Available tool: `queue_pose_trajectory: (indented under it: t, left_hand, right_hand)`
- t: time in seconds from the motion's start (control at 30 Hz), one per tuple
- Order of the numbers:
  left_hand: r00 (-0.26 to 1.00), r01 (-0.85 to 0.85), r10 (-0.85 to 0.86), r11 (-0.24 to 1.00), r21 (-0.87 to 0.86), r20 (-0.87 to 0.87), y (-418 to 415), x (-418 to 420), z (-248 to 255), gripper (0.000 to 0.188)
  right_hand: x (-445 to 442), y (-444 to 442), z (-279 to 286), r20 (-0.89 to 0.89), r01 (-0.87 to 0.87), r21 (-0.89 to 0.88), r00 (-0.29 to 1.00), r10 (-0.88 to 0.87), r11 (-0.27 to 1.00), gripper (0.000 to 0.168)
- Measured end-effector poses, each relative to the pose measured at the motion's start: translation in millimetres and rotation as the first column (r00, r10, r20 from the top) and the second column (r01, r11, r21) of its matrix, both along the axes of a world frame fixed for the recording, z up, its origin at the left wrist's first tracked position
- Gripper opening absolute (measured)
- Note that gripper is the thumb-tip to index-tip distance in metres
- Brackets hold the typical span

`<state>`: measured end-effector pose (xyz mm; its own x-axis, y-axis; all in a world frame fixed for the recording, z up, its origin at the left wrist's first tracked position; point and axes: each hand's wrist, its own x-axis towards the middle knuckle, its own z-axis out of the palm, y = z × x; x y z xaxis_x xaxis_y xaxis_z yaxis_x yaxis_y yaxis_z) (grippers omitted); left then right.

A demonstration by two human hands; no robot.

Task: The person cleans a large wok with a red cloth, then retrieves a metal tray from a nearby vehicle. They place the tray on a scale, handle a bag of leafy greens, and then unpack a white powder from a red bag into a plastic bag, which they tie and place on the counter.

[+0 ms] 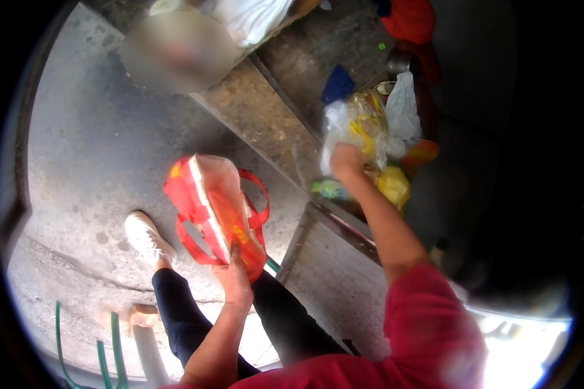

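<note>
My left hand (234,279) grips the near edge of a red fabric bag (219,209), its thumb over the rim. The bag's mouth stands wide, with two red strap handles hanging at its sides. My right hand (346,160) reaches to a heap of plastic bags on the dark surface at the right. It is at a white plastic bag (335,129) and a clear bag with yellow contents (368,126); its fingers are blurred, and whether it grips either cannot be told. A bottle with a green cap (332,189) lies just below that hand, near a yellow plastic bag (394,187).
A blue cloth-like item (338,85), a grey plastic bag (403,109) and a metal container (400,63) lie around the heap. A worn wooden ledge (258,102) runs diagonally beside it. Green metal rods (118,350) stand at lower left.
</note>
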<state>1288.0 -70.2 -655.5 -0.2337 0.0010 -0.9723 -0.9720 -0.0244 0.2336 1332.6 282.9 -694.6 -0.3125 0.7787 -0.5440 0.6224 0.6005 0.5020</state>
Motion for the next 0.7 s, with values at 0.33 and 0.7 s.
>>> queue_pose_trajectory:
  t: [0.33,0.7]
  left_hand:
    - [1.000,-0.018,0.018,1.000,-0.008,0.009,3.5,-1.2,-0.2,0.041]
    - [1.000,-0.003,0.003,1.000,0.013,0.016,4.6,-3.8,2.0,0.035]
  right_hand:
    - [14.7,35.9,-56.4,-0.489,-0.036,0.273,0.856,0.171,0.961,0.044]
    - [31.2,94.5,-81.5,-0.653,-0.166,-0.100,0.755,0.061,0.981,0.079]
